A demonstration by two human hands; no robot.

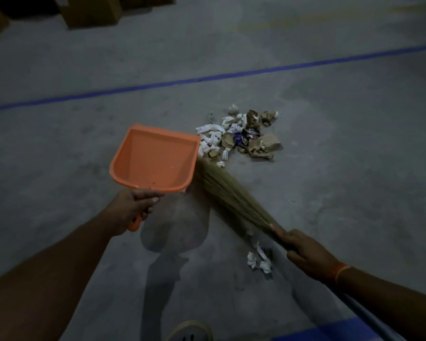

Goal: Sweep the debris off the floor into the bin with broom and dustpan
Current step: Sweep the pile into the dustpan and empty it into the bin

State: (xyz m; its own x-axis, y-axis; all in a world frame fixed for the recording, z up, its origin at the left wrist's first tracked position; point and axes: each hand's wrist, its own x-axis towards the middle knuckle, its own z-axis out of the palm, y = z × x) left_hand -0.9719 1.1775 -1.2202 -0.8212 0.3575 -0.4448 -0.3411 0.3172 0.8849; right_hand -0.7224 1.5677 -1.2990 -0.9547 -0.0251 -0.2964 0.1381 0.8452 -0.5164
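Now both hands grip sweeping tools.
Left hand [135, 205] clasps the dustpan [155, 158] handle; right hand [305, 252] wraps the broom [229, 193], bristles touching the debris pile [241, 136].

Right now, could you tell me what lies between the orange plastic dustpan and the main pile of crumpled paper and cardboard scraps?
In the head view, only the straw broom's bristle tips lie between the dustpan and the pile.

Dustpan [155, 158] crowding broom [226, 193] bristles
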